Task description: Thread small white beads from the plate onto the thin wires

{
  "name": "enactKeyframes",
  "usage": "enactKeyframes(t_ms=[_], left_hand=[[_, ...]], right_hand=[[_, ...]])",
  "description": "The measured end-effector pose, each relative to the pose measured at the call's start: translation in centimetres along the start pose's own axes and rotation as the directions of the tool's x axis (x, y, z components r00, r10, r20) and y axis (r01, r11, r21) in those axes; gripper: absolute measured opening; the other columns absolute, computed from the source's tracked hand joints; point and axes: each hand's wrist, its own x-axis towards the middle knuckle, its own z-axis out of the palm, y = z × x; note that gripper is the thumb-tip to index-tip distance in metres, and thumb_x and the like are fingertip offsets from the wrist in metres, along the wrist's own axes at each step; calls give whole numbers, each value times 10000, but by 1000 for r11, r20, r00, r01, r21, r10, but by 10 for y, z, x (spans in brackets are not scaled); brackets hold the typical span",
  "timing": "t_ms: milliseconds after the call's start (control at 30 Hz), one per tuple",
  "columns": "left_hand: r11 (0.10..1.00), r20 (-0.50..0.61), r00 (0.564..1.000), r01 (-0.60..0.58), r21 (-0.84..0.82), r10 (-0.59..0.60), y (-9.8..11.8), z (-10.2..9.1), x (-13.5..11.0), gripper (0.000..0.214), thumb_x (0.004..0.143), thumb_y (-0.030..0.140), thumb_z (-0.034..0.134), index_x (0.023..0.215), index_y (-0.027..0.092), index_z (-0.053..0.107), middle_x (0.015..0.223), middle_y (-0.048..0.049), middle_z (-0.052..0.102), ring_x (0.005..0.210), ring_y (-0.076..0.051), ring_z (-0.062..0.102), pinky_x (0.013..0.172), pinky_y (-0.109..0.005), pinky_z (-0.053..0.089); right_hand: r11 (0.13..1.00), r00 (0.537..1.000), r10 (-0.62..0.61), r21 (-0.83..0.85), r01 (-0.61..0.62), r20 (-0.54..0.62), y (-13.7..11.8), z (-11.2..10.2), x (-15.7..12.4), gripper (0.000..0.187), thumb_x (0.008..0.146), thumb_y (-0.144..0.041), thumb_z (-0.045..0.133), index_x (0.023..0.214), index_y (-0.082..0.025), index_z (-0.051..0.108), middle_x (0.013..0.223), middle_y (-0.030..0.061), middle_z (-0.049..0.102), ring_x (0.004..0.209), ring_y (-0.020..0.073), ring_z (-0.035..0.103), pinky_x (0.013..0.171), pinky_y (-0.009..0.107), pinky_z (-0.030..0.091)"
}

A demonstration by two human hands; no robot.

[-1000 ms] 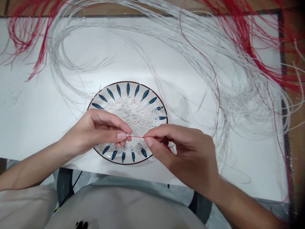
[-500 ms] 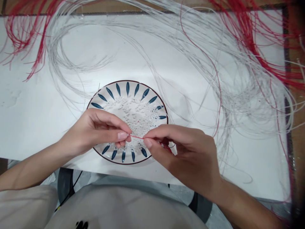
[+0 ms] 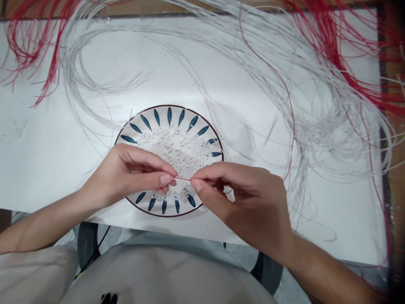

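Observation:
A round plate (image 3: 202,126) with blue leaf marks on its rim lies near the front edge of a white table; a heap of small white beads (image 3: 179,150) fills its middle. Over the plate's front half, my left hand (image 3: 126,177) pinches thumb against forefinger on something tiny that I cannot make out. My right hand (image 3: 247,202) pinches the end of a thin red string (image 3: 182,179). A short stretch of string spans the small gap between the two pinches. The string runs on past my right hand and curves up over the table (image 3: 289,126).
Long bundles of white strings (image 3: 316,126) loop across the back and right of the white table (image 3: 47,147). Red string bundles lie at the back left (image 3: 34,46) and back right (image 3: 341,55). Brown floor shows beyond the table's edges.
My two pinches have drawn closer, so less red string shows between them. The hands have shifted slightly up the picture.

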Motion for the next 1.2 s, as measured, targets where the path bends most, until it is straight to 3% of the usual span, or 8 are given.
enactKeyframes(t_ms=[133, 267, 367, 433, 500, 600, 900, 1200], left_hand=[[997, 26, 998, -53, 48, 52, 1, 3, -1, 84, 717, 237, 735, 787, 191, 750, 664, -22, 713, 572, -130, 655, 507, -192, 551], [944, 104, 963, -267, 193, 251, 1, 6, -5, 244, 739, 210, 697, 983, 215, 710, 897, -46, 723, 782, -167, 673, 673, -256, 571], [752, 97, 882, -447, 484, 461, -2, 8, -6, 352, 738, 178, 677, 1083, 240, 651, 962, -41, 708, 866, -175, 650, 767, -284, 538], [581, 122, 831, -476, 661, 543, -6, 9, -4, 324, 760, 152, 637, 1072, 241, 637, 919, -31, 705, 847, -172, 640, 777, -292, 511], [461, 175, 818, -470, 753, 548, -9, 9, -2, 283, 791, 142, 590, 1058, 229, 627, 891, -35, 701, 833, -182, 631, 768, -306, 493], [376, 244, 823, -472, 798, 514, -13, 7, 0, 244, 825, 151, 548, 1053, 214, 610, 903, -54, 696, 829, -198, 620, 749, -321, 475], [251, 284, 741, -519, 817, 609, -18, 8, 2, 212, 840, 124, 540, 1046, 155, 577, 913, -72, 685, 822, -187, 628, 723, -306, 497], [245, 221, 720, -483, 841, 658, -15, 7, 1, 252, 829, 96, 522, 1073, 137, 565, 946, -83, 682, 855, -188, 641, 751, -301, 515]], right_hand=[[1000, 1000, -9, 8, 9, 24, 0, 2, -1, 126, 820, -186, 605, 745, -236, 692, 558, -29, 601, 464, 87, 481, 423, 219, 362], [1000, 1000, -23, 7, 23, 15, 1, 2, -1, 121, 822, -183, 605, 772, -240, 698, 581, -30, 617, 473, 85, 488, 433, 216, 370], [1000, 1000, -15, 6, 15, -24, 0, 1, 0, 125, 814, -160, 602, 748, -228, 685, 571, -33, 611, 487, 84, 501, 428, 208, 364], [1000, 999, -1, 8, 1, -44, -1, 0, 1, 137, 808, -143, 597, 722, -217, 674, 560, -33, 603, 490, 84, 504, 428, 207, 365], [1000, 998, 8, 10, -8, -57, -2, -1, 2, 147, 801, -129, 594, 707, -214, 670, 550, -33, 596, 484, 84, 500, 429, 208, 366], [1000, 998, 17, 10, -16, -59, -3, -1, 3, 150, 795, -122, 596, 705, -214, 673, 559, -30, 604, 488, 85, 504, 430, 211, 365], [1000, 998, 23, -18, -24, -55, -2, -1, 2, 138, 800, -148, 596, 719, -219, 682, 581, -32, 615, 488, 82, 508, 423, 206, 358], [999, 997, 26, 25, -24, -75, -1, -3, 4, 137, 785, -138, 598, 698, -207, 679, 574, -28, 612, 489, 83, 509, 436, 195, 379]])
